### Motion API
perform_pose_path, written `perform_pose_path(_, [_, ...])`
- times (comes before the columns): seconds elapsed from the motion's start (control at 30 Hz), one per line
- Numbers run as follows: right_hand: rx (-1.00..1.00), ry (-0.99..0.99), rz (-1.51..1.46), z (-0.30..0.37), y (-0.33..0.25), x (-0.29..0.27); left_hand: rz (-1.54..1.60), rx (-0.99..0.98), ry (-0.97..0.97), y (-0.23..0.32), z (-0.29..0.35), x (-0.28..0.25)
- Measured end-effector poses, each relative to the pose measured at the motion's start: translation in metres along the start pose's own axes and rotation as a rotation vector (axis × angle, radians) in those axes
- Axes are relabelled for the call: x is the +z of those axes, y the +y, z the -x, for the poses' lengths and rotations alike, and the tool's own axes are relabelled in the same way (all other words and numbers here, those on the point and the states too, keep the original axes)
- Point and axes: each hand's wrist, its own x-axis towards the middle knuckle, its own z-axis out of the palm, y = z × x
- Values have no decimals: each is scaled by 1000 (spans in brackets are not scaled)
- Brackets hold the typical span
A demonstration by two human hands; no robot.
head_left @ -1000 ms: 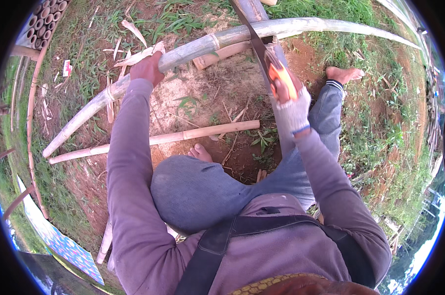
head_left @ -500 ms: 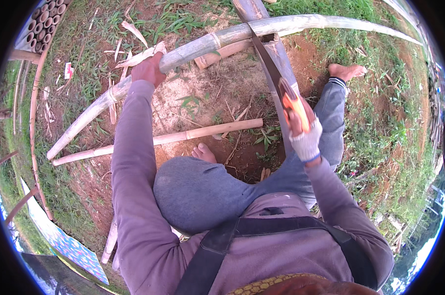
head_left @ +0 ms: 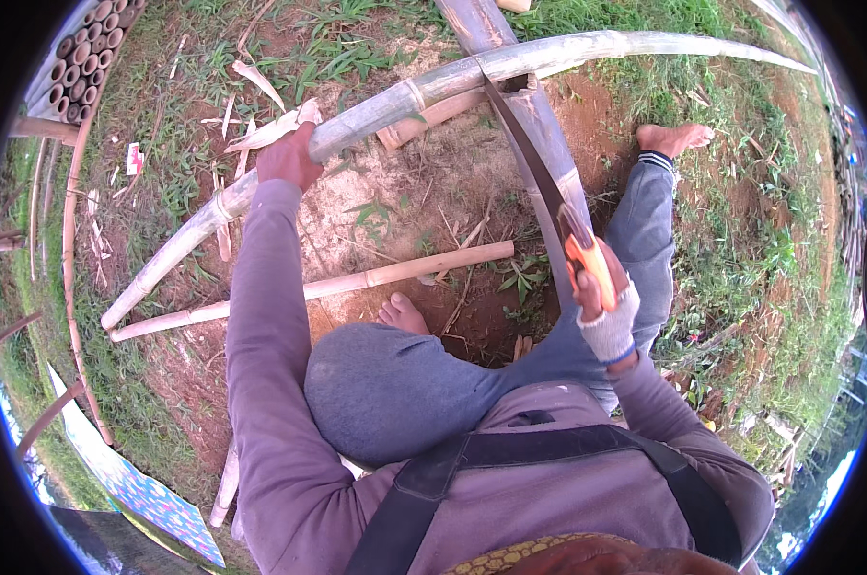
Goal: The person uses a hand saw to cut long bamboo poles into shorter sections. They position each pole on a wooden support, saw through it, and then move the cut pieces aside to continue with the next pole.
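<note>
A smooth, jointed bamboo pole [head_left: 443,82] slants lower-left to upper-right across a thicker stem [head_left: 552,139], the left hand's [head_left: 291,161] fingers clasping it, the knit-gloved right hand's [head_left: 606,299] gripping an orange-handled saw [head_left: 537,168] whose blade points up-left, meeting the pole.

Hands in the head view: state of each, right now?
Left hand: closed, holding the long bamboo pole.
Right hand: closed, holding the saw by its orange handle.

Long bamboo pole [head_left: 376,125]: pale grey-green. Saw blade [head_left: 536,158] dark brown, handle [head_left: 581,253] orange. Glove [head_left: 610,331] off-white, blue edging [head_left: 623,357]. Sleeves [head_left: 278,287] dusty mauve. Trousers [head_left: 395,393] faded blue; cuff [head_left: 657,161] shows dark-and-white stripes. Shorter pole [head_left: 433,265]: pale tan.
</note>
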Motion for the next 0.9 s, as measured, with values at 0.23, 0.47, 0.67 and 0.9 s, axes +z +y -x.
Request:
perform_pose_path(0.23, [-110, 117, 197, -207, -43, 93, -3, 12, -65, -5, -13, 4])
perform_pose_path(0.47, [-35, 99, 153, 9, -3, 14, 4, 11, -40, 2, -1, -3])
perform_pose_path(0.67, [-209, 135, 232, -190, -24, 83, -4, 38, -27, 4, -13, 4])
perform_pose_path(0.9, [-202, 89, 124, -50, 9, 40, -34, -28, -62, -11, -5, 2])
